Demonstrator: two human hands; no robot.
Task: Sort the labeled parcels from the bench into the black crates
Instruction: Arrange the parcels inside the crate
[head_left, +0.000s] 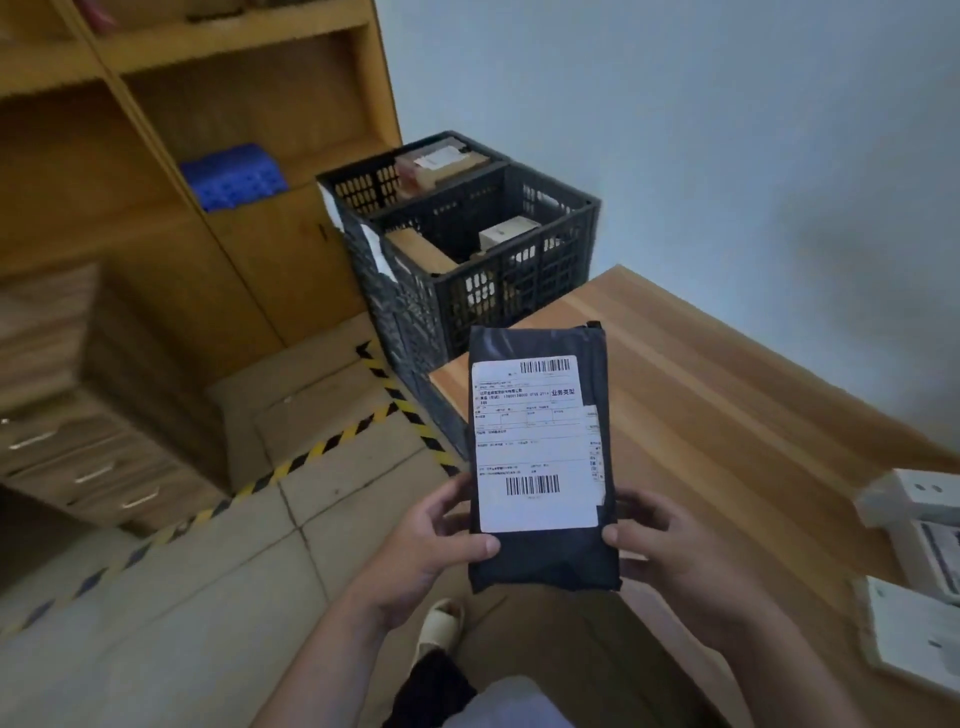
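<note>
Parcel: a flat black poly mailer held upright in the air over the near left corner of the bench, its white shipping label with two barcodes facing the camera
Left hand: the left hand grips the parcel's lower left edge, thumb pressed on the front beside the label, fingers curled behind
Right hand: the right hand grips the lower right edge, thumb on the front, fingers wrapped behind
Bench: a wooden bench runs from the near right toward the far wall; at its right edge lie white boxes, only partly in view
Crates: two black crates stand side by side on the floor just beyond the bench's far left end; the far one holds brown labeled cartons, the near one holds a brown carton and a small white box
Floor: yellow-and-black striped tape crosses the tiles to the left of the crates
Shelving: a wooden shelf unit stands far left with a blue bin on one shelf
Drawers: a wooden drawer cabinet sits near left
Person: a foot in a pale slipper shows below the parcel
</note>
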